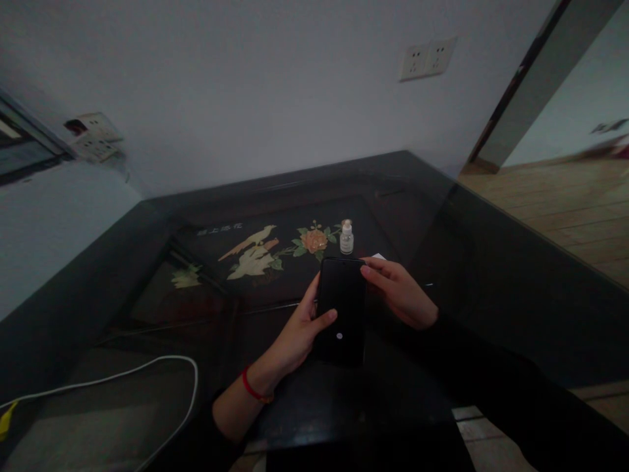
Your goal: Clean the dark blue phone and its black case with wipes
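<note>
A black smartphone (344,298) is held upright above the dark table, its screen dark except for a small fingerprint icon low down. My left hand (299,331) wraps round its left edge, thumb resting over the screen; a red cord bracelet is on that wrist. At the phone's upper right corner, my right hand (396,288) grips the edge between thumb and fingers. Just beyond the phone stands a small clear bottle (346,238) with a white cap. Part of a white item (378,256) shows behind my right fingers; its kind is hidden.
The glossy dark table (432,216) bears a bird and flower picture (255,252). A white cable (170,358) curves across the lower left, with a yellow piece (6,419) beside it. Wall sockets (427,59) are on the wall behind, and a wooden floor (565,203) lies to the right.
</note>
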`<action>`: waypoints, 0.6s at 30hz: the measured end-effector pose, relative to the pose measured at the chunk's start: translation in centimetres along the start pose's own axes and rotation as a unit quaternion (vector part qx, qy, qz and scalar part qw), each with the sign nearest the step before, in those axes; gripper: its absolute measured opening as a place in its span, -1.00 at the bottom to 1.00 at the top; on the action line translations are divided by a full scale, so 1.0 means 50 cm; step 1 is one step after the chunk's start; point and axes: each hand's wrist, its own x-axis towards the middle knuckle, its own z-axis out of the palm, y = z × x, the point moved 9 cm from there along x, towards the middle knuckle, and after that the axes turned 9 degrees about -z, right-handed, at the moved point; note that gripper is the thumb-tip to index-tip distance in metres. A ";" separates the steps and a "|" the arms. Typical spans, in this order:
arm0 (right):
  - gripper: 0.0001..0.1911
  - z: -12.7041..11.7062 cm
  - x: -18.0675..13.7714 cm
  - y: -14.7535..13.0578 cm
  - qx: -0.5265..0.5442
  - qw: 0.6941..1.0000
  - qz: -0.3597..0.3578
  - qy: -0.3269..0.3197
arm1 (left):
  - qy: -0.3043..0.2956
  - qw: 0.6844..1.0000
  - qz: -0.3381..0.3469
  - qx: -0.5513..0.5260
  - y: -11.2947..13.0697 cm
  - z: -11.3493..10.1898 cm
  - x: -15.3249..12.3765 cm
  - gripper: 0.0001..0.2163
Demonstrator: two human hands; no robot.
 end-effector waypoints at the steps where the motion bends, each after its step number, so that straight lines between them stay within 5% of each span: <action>1: -0.60 0.000 -0.001 0.000 -0.005 1.000 0.000 0.001 | 0.000 1.000 0.004 0.004 0.000 0.000 0.001 -0.17; 18: -0.63 -0.017 0.003 -0.015 -0.105 0.993 -0.037 0.035 | 0.021 0.999 0.027 0.021 -0.003 -0.001 0.007 -0.21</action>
